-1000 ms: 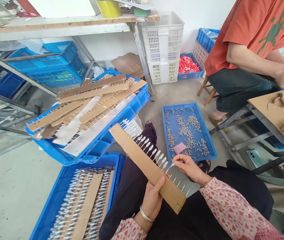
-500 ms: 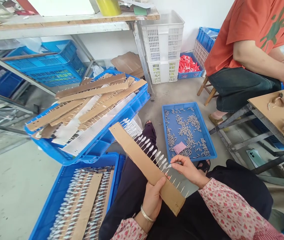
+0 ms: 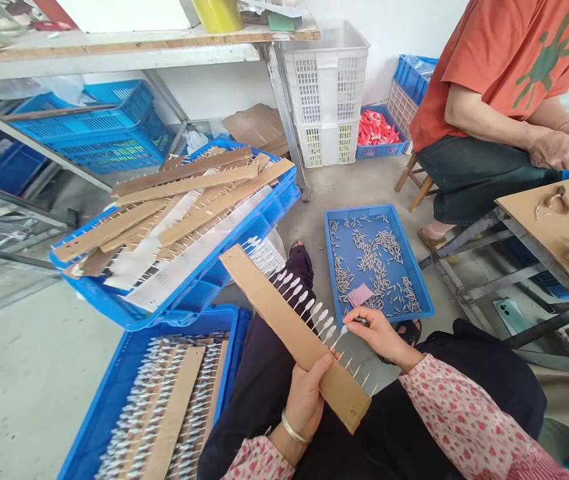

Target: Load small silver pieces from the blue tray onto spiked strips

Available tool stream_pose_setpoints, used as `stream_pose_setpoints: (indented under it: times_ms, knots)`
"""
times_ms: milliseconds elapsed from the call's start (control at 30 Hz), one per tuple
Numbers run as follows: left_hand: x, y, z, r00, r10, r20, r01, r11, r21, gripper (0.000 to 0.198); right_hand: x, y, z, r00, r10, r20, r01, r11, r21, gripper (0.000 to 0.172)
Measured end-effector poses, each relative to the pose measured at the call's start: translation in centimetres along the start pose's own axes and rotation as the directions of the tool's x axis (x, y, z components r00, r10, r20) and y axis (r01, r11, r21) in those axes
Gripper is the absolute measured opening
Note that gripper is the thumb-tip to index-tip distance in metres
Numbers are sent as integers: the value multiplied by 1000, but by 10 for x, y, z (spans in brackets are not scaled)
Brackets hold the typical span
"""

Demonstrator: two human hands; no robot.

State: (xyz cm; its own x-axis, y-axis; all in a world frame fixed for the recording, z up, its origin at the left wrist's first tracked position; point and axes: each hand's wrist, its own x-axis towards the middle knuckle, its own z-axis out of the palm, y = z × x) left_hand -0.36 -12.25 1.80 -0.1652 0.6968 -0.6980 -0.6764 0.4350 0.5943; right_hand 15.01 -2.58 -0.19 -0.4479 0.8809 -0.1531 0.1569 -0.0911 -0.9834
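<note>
A long cardboard strip (image 3: 284,317) slants across my lap, gripped near its lower end by my left hand (image 3: 309,393). Thin pointed sticks stand out along its right edge. Most of them carry a small silvery-white leaf-shaped piece (image 3: 303,297); several at the lower end (image 3: 357,371) are bare. My right hand (image 3: 377,337) pinches another such piece (image 3: 343,329) between thumb and finger, at the tip of a stick. Something dark and small also lies within its fingers, too hidden to name. A shallow blue tray (image 3: 331,267) on the floor holds many loose silvery pieces and a pink square.
At left, a blue crate (image 3: 264,212) is heaped with stick-edged strips. Below it, another blue crate (image 3: 94,400) holds strips full of silvery pieces. A co-worker in an orange shirt (image 3: 509,67) sits beside a low table (image 3: 539,207). White baskets (image 3: 327,87) stand behind.
My right hand has shifted slightly right, and the piece now sits on the stick's tip. The co-worker's hands have moved left, holding a strip-like thing.
</note>
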Motion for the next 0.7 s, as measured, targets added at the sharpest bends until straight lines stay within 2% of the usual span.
stream_pose_setpoints:
  times_ms: [400,500,600,700]
  knots:
    - [-1,-1,1,999,8,-54,-7,1000,27,26,-4,-8,7,999,-12,34,11,1000,9,12]
    - [0,-2,1,998,19,-63,-17,1000,25,25,-6,-6,15,995,90,29,-94,983,161,18]
    - [1,-2,3,997,23,-79,-22,1000,17,24,-9,-1,24,973,219,70,-229,898,376,26]
    - [1,-2,5,994,24,-110,-23,1000,13,23,-11,2,30,974,216,67,-223,877,426,29]
